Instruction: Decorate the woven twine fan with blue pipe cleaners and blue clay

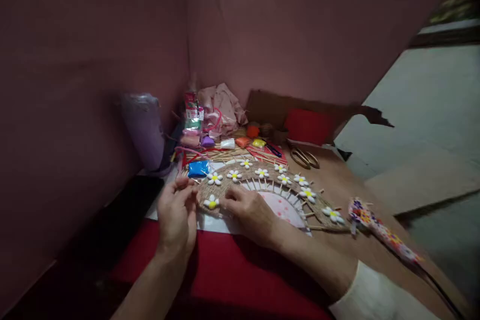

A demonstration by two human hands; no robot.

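Note:
A fan-shaped piece, its arched band wound with brown twine, lies in front of me, with thin sticks along its inner edge. Several white flowers with yellow centres dot the band. My left hand is closed around the band's left end, thumb and fingertips close together there. Curled over the band, my right hand has its fingertips just right of the lowest left flower. What those fingertips hold, if anything, is hidden. Pink-dotted pale material shows inside the arch.
Behind the fan lie a blue packet, small coloured packets, thin sticks and scissors. A purple roll stands left. A flower-covered strip lies right on the brown board. Pink walls enclose the back and left.

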